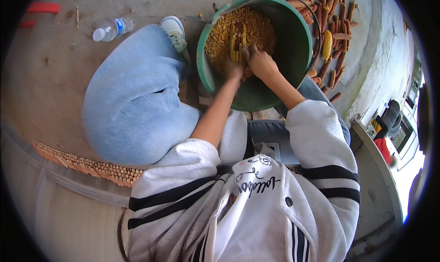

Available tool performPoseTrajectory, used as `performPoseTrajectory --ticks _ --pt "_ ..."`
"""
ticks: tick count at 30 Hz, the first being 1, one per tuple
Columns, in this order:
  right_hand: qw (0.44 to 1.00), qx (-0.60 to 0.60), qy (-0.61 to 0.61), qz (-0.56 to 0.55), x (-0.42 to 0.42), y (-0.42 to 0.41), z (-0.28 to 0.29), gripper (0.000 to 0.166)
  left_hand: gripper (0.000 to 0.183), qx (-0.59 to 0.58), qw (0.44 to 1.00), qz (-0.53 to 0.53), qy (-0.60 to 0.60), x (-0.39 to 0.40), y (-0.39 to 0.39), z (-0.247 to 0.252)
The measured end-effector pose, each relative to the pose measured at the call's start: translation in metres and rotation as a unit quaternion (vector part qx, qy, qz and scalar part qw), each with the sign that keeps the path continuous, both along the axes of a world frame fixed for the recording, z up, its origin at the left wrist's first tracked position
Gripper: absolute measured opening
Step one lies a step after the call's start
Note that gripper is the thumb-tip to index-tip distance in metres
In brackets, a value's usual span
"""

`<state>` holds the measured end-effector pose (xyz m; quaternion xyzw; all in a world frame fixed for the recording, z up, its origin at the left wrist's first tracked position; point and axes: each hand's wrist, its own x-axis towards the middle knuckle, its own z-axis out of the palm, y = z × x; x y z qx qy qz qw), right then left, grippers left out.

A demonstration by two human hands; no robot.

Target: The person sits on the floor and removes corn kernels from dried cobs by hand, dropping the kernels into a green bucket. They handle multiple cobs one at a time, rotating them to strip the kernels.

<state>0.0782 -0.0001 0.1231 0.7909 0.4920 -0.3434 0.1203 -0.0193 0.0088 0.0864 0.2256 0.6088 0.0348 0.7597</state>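
A green plastic bucket (202,52) with a wire handle stands between my knees, partly filled with loose corn kernels (220,31). Over the kernels, my left hand (235,69) holds a partly shelled corn cob (237,43) from its near end; rows of yellow kernels remain along its sides, and bare reddish cob shows between them. My right hand (259,61) is at the cob's near right side, its thumb and fingers bent close to it. Whether those fingers press on the cob is hard to tell.
Bare corn cobs (325,18) lie scattered on the floor right of the bucket, with one yellow ear of corn (327,45) among them. A plastic water bottle (113,28) lies at the left. Stacked cobs (86,165) line the lower left. A pale wall (381,48) rises at the right.
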Motion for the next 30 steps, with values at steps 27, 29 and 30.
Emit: performPoseTrajectory --ticks 27,29,30 --pt "0.968 0.103 0.106 -0.203 0.042 -0.004 -0.025 0.05 0.054 0.137 0.99 0.036 0.01 -0.002 0.004 -0.015" --pt "0.976 0.121 0.066 -0.166 0.037 -0.005 -0.029 0.05 0.055 0.193 0.981 -0.018 0.017 -0.004 0.001 -0.013" --pt "0.98 0.102 0.061 -0.16 0.033 0.0 -0.024 0.05 0.054 0.26 0.964 -0.028 0.048 -0.002 0.0 -0.01"
